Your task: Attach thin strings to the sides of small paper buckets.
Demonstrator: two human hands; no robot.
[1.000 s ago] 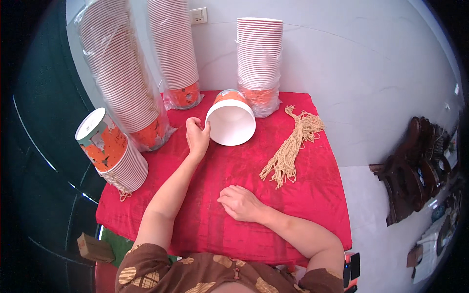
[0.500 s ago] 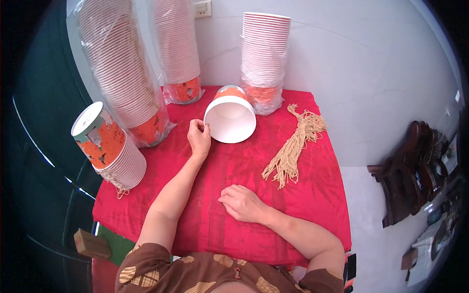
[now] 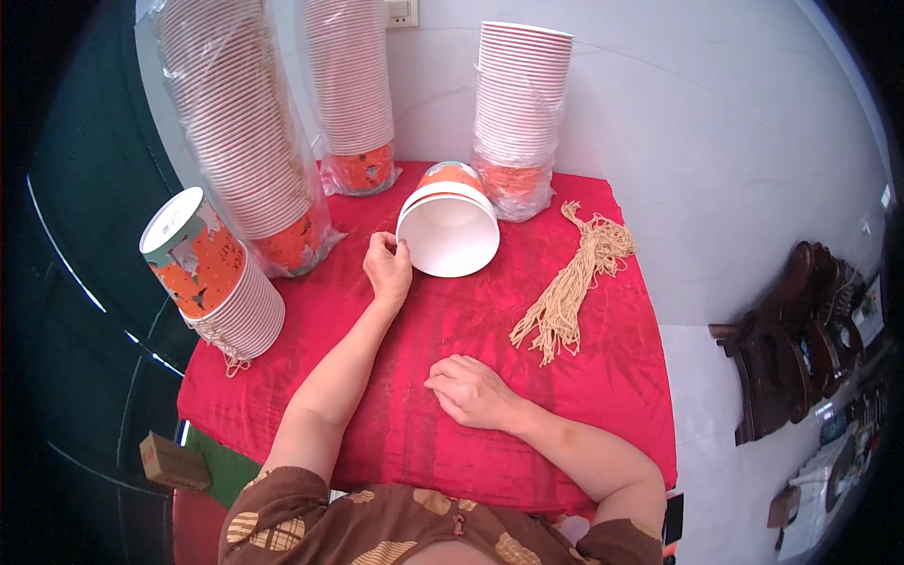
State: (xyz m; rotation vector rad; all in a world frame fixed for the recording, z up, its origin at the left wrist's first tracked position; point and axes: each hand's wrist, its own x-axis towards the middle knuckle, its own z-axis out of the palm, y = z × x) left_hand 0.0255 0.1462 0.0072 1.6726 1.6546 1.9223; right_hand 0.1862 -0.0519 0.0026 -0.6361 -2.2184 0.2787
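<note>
A paper bucket [image 3: 448, 236] lies on its side at the middle of the red table, its white open mouth toward me. Behind its rim shows a second white rim of an orange printed paper bucket [image 3: 450, 175], which it sits inside. My left hand [image 3: 387, 266] pinches the left edge of the front bucket's rim between thumb and fingers. Nearer to me, my right hand [image 3: 468, 389] rests on the cloth with its fingers curled in, and nothing shows in it. To the right lies a bundle of tan cords [image 3: 576, 287].
Tall plastic-wrapped bucket stacks [image 3: 235, 122] stand at the back left, with another wrapped stack [image 3: 524, 104] behind the bucket. An upside-down stack [image 3: 218, 268] with cords hanging from it sits at the left edge. The red cloth [image 3: 603, 414] covers the table against a pale wall.
The front bucket has come slightly toward me out of the one behind, so a second rim now shows. My left hand stays at its rim. My right hand is almost unmoved.
</note>
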